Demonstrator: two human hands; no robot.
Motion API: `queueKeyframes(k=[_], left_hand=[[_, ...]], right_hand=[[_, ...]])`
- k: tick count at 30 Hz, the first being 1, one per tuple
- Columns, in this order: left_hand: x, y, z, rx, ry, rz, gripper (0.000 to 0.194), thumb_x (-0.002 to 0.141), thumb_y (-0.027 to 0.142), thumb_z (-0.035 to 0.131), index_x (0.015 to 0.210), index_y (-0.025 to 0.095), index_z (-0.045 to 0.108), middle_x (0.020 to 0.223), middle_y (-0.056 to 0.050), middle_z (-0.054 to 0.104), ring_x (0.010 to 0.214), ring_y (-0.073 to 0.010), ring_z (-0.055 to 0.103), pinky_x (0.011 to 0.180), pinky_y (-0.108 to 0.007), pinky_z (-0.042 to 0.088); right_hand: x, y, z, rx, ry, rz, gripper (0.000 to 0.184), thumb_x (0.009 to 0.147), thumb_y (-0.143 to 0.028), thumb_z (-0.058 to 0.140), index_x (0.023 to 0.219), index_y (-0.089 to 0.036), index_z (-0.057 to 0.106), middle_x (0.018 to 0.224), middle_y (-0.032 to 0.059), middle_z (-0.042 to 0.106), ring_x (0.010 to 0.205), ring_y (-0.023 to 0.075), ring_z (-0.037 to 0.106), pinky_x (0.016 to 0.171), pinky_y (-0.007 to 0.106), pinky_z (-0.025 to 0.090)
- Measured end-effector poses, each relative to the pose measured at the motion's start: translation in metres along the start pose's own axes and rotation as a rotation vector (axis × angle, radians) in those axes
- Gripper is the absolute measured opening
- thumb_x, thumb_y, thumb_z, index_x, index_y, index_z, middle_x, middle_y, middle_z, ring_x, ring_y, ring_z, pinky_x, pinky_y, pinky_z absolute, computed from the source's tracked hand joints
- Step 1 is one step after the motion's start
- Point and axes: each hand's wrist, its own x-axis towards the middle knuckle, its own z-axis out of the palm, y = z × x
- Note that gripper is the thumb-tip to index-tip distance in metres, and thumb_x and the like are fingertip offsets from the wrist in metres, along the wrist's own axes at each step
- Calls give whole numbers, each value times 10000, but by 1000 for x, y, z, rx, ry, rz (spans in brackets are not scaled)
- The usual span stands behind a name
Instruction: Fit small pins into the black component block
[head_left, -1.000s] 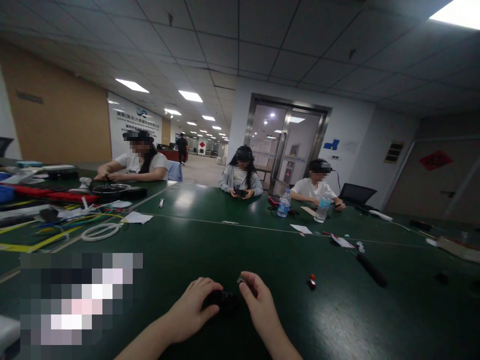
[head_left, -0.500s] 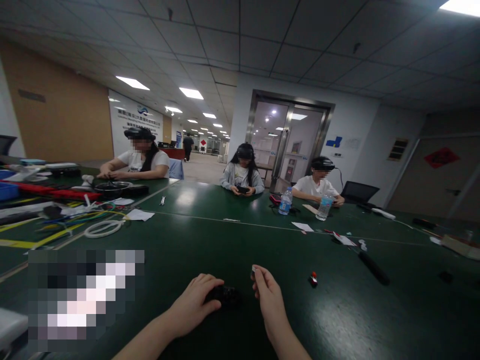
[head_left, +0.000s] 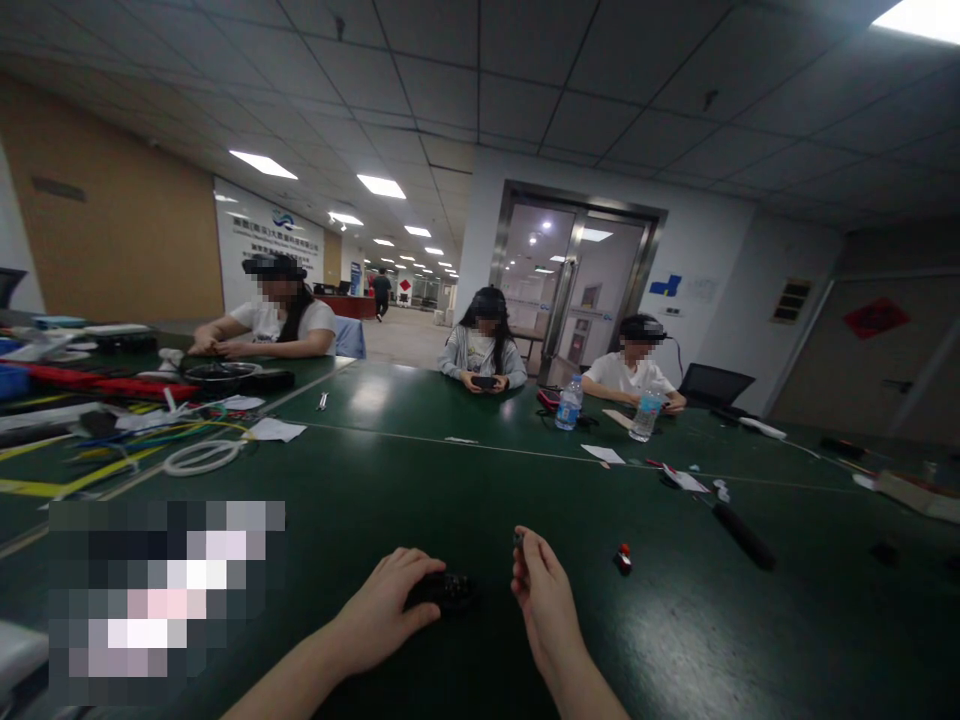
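Observation:
My left hand (head_left: 386, 605) rests on the dark green table (head_left: 450, 480) with its fingers curled over a small black device (head_left: 448, 588). My right hand (head_left: 544, 590) is raised just to the right of that device, apart from it. Its fingertips are pinched on a tiny dark part (head_left: 518, 538) held up at the top of the hand. A small red and black piece (head_left: 622, 560) lies on the table further right, untouched.
Three people sit along the far side, with two water bottles (head_left: 568, 403) near them. A black cylinder (head_left: 742, 535) lies at the right. Cables, a white ring (head_left: 201, 457) and red tools clutter the left. A blurred patch covers the near left.
My right hand has come off the black device, moved a little right and lifted, pinching the tiny part. My left hand has stayed on the device.

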Motion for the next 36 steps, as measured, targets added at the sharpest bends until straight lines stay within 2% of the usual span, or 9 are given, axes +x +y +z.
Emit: queueKeyframes(k=[8,17,23,36], left_hand=[[-3,2,-2,17,-2,33,395,781,327,530,1168,252,505,1140,-38,528,1056,-196,450,940,-332,331],[-3,1,0,26,28,52,378,785,320,524,1157,255,517,1132,-39,535,1054,-201,447,944,-342,328],[-2,-2,0,19,16,37,389,787,307,538,1172,260,503,1150,-26,525,1075,-202,438,954,-336,317],[-1,3,-2,-9,1,-4,359,757,266,559,1115,260,526,1117,-12,539,1048,-206,450,925,-329,329]], right_hand=[[6,3,-5,47,66,21,416,691,-439,597,1068,-271,546,911,21,603,680,148,554,563,267,447],[6,4,-6,-10,79,20,411,662,-494,618,991,-250,591,970,34,611,737,169,565,575,280,460],[5,3,-3,-25,57,9,457,640,-500,642,1017,-248,580,1081,40,595,805,179,571,594,269,459],[3,3,-2,30,27,2,421,661,-434,642,1035,-253,575,1081,40,609,826,184,592,599,267,462]])
